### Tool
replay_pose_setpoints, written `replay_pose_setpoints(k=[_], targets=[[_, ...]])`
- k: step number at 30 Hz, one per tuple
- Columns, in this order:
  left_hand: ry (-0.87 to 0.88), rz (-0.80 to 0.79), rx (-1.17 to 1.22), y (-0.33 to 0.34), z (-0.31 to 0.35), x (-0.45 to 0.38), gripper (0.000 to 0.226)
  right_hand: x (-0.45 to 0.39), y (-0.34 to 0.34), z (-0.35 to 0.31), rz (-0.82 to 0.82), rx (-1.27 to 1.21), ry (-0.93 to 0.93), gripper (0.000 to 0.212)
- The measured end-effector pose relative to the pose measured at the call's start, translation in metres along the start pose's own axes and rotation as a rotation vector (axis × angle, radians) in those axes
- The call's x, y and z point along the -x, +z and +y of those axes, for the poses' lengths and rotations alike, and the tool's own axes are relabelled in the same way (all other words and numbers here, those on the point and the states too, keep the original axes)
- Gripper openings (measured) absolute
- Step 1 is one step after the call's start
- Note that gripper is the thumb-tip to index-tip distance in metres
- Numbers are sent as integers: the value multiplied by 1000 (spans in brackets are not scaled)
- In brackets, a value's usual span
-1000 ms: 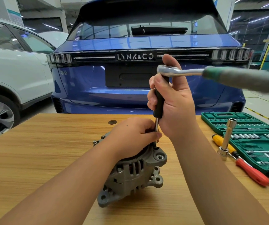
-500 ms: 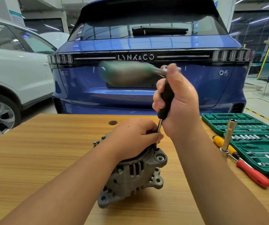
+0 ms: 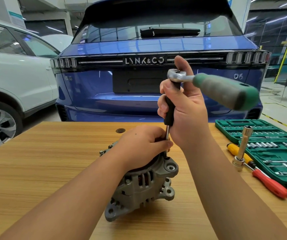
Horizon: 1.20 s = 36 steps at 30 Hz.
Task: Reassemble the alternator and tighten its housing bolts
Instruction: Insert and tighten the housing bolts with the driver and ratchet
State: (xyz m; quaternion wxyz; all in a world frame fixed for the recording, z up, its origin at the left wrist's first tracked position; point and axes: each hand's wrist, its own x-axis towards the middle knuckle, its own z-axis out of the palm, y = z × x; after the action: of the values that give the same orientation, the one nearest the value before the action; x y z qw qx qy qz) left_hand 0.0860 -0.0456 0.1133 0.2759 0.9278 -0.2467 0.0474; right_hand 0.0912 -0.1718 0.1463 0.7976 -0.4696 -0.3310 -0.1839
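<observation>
Holding the extension bar upright in my right hand, fingers curled round its black grip, index finger up behind the ratchet head. Ratchet sits on top of the bar, green handle sticking out to the right, slightly blurred. Bar's steel shaft runs straight down to the top edge of the alternator, where its tip meets the housing beside the upper mounting ear; can't see the bolt itself, my fingers cover it

Left hand lies over the top of the alternator, fingers curled, thumb and fingertips pinching the lower end of the shaft just above the housing

Alternator stands on the desk roughly mid-width, nearer the front edge than the back, grey cast housing with vent slots facing me, mounting ears to the right and bottom left

Right side of the desk: open green socket case at the right edge, a long socket on an adapter standing tilted just in front of it, yellow-handled screwdriver and red-handled screwdriver lying beside the case. Small dark round disc near the back edge

Beyond the desk: blue car tail-on, white car at left
</observation>
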Motion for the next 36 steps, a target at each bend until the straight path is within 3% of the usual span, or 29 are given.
replay_pose_setpoints(k=[6,9,14,17,20,25,28,33,36], targets=[[7,7,-1,0,-1,-1,19,0,-4,-5,-97,-219,105,41],[18,8,8,0,-2,-1,19,-1,0,-6,-56,-218,168,44],[20,-2,-32,2,-2,-2,20,-4,-6,-8,177,36,144,22],[11,1,-38,2,-2,-4,19,-6,-11,-9,163,-49,196,4],[-1,4,-16,1,-4,-3,18,-5,-7,-4,94,-76,99,28],[3,9,18,0,-4,0,16,0,5,3,23,23,5,40],[5,4,3,0,-4,1,19,0,2,3,9,-6,16,39],[21,15,14,0,-5,0,18,0,-4,0,-150,-232,92,43],[21,4,6,0,-6,0,18,-1,-2,-1,-95,-210,144,50]])
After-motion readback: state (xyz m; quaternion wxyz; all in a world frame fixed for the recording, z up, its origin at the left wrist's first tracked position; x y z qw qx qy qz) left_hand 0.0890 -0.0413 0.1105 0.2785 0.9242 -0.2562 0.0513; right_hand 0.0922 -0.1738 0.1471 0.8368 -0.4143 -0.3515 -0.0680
